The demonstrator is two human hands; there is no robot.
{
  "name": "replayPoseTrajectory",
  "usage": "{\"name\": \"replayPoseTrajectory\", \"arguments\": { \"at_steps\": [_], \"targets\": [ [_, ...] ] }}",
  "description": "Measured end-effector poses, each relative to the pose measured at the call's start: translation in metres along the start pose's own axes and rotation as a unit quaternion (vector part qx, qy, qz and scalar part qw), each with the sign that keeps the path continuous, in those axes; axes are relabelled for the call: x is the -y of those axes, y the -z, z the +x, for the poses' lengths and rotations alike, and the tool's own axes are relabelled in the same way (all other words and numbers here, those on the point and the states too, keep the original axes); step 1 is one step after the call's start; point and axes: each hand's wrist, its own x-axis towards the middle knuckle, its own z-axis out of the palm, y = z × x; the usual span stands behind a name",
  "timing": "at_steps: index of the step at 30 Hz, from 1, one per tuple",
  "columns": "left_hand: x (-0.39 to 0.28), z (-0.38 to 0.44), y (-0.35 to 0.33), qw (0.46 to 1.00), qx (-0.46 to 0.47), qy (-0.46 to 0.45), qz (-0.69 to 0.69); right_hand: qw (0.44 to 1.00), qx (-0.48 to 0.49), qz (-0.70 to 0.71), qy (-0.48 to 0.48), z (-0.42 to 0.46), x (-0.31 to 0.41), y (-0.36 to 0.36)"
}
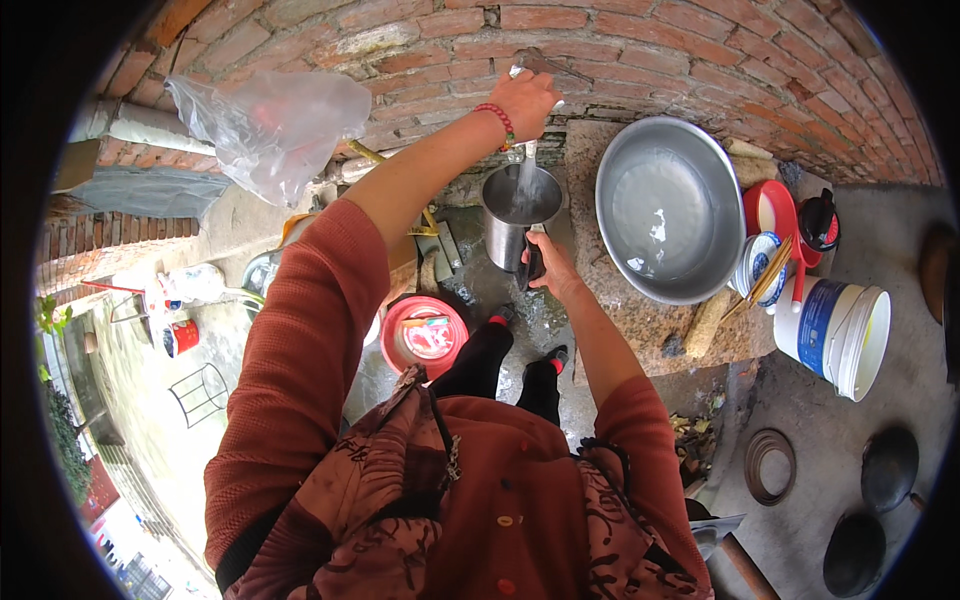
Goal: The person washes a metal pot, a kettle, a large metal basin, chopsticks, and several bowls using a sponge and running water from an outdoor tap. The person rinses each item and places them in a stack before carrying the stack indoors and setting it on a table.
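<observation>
My left hand, with a red bead bracelet at the wrist, is closed over the handle of a metal water tap on the brick wall. Water runs from the spout into a stainless steel jug held upright below. Around the jug's black handle are the fingers of my right hand. To the right, a large oval metal basin rests on a stone slab, with some clear water in it.
Right of the basin are stacked bowls, chopsticks, a red ladle and a white bucket. A red plastic basin stands on the wet floor by my feet. A clear plastic bag hangs at upper left. Black woks lie lower right.
</observation>
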Motion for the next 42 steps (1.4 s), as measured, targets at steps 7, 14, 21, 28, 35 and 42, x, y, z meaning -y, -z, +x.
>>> {"name": "replayPoseTrajectory", "arguments": {
  "at_steps": [7, 14, 21, 28, 35, 42],
  "targets": [
    [0.001, 0.001, -0.001, 1.000, 0.007, 0.001, 0.011, 1.000, -0.006, 0.008, 0.000, 0.000, 0.001, -0.001],
    [0.001, 0.001, -0.002, 1.000, 0.014, 0.005, 0.011, 1.000, -0.013, 0.004, -0.007, -0.001, 0.004, -0.001],
    [0.002, 0.001, -0.003, 1.000, 0.006, -0.006, 0.012, 1.000, -0.005, -0.020, 0.006, 0.001, 0.003, 0.000],
    [0.010, -0.003, -0.006, 0.993, -0.020, -0.090, 0.070, 1.000, -0.001, -0.010, 0.020, -0.004, 0.003, -0.005],
    [0.023, -0.008, -0.001, 0.927, -0.071, -0.346, 0.130, 0.998, 0.011, -0.022, 0.060, -0.022, -0.005, -0.007],
    [0.023, -0.013, -0.002, 0.908, -0.103, -0.382, 0.140, 0.992, 0.010, -0.033, 0.120, -0.094, -0.024, -0.001]
  ]
}}
